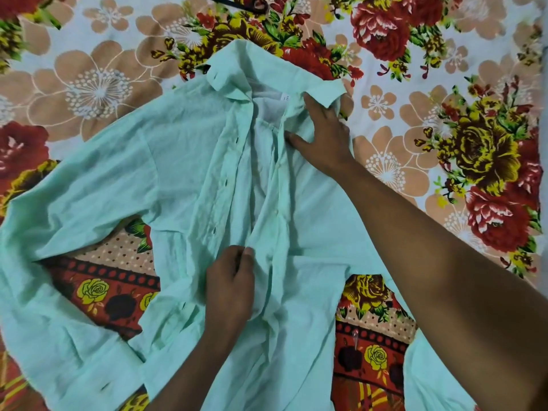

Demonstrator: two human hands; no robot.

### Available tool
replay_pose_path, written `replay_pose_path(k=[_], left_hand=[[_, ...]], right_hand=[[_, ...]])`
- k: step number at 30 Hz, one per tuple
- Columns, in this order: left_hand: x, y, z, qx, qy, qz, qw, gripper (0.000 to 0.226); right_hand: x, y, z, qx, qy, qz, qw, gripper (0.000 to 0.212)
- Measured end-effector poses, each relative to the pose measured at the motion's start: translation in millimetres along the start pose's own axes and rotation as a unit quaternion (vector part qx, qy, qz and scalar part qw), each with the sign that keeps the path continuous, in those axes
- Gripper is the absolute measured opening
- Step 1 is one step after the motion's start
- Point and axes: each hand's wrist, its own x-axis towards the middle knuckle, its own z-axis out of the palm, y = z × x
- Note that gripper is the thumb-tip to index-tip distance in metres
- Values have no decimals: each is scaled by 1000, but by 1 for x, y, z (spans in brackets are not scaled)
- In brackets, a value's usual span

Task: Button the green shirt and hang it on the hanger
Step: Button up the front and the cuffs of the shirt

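The pale green shirt (166, 170) lies front up and unbuttoned on a flowered bedsheet, collar at the far end and sleeves spread to both sides. My left hand (229, 287) pinches a fold of the front placket low on the shirt. My right hand (324, 134) rests flat with spread fingers on the shirt's right chest panel, just below the collar (228, 75). Several buttonholes run down the left panel's edge (226, 182). A thin dark object (237, 2), perhaps the hanger, shows at the top edge, mostly cut off.
The flowered bedsheet (430, 99) covers the whole surface around the shirt. A red patterned border of the sheet (109, 289) shows under the sleeves near me. A white label (283, 97) sits inside the collar.
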Motion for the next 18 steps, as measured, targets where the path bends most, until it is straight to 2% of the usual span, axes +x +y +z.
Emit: replay_pose_path(k=[3, 7, 8, 11, 13, 15, 16, 18], left_hand=[[-12, 9, -4, 60, 5, 70, 996, 22], [-28, 8, -10, 201, -27, 139, 969, 68], [-31, 3, -11, 235, -34, 161, 958, 70], [-40, -16, -11, 278, -21, 242, 929, 34], [-42, -26, -12, 256, 6, 281, 925, 14], [-43, -28, -16, 221, 26, 304, 926, 4], [-45, -24, -17, 195, 33, 295, 935, 6], [-49, -14, -18, 104, 52, 211, 971, 17]], right_hand=[[1, 0, 2, -49, -35, 1, 998, 89], [1, 1, 3, -120, -70, -4, 990, 84], [2, 0, 1, -128, -82, -1, 988, 84], [4, -10, -5, -117, -99, 31, 988, 82], [-5, -21, -5, -99, -40, 48, 993, 68], [-31, -34, -4, -39, 70, 48, 996, 45], [-49, -40, -3, 15, 124, 47, 991, 35], [-91, -50, -1, 78, 210, 41, 974, 23]])
